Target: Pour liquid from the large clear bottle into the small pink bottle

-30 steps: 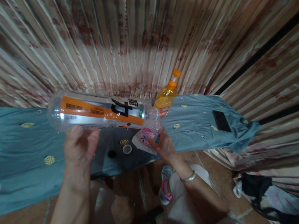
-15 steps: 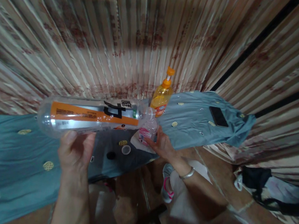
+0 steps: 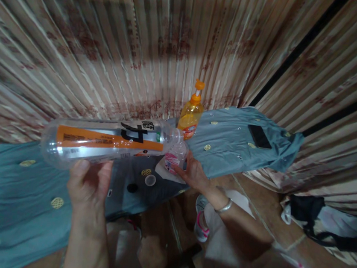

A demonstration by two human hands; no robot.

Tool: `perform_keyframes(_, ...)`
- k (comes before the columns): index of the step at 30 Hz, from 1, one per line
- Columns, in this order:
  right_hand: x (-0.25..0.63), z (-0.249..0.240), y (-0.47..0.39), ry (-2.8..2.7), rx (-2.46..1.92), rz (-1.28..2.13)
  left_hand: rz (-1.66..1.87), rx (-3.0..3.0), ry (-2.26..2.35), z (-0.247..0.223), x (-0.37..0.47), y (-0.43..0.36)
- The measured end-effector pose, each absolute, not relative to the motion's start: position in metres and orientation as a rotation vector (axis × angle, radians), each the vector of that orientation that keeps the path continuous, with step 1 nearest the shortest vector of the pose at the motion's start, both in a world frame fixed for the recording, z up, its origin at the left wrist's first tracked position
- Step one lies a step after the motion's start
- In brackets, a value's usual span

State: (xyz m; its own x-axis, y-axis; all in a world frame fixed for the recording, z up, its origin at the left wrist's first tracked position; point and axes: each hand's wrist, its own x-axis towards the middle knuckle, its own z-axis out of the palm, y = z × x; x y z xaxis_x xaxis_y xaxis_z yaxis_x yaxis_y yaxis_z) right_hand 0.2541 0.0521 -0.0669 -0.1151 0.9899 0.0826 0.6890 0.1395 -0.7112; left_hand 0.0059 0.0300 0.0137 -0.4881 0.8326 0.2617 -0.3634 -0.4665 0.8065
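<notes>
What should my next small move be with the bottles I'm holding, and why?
Perhaps raise your left hand slightly, tipping the large bottle: it looks nearly level, its neck overlaps the top of the small bottle in this view, and your right hand holds that one.

Left hand (image 3: 89,184): large bottle (image 3: 109,141), sideways | right hand (image 3: 196,174): small bottle (image 3: 178,151)
</notes>
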Motion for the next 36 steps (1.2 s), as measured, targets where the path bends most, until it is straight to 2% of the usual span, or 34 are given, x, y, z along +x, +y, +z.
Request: perform_keyframes(36, 0.256, -0.077, 0.056, -1.862, -1.604, 0.673, 1.972, 0.848, 0.815, 0.003, 0.0, 0.033)
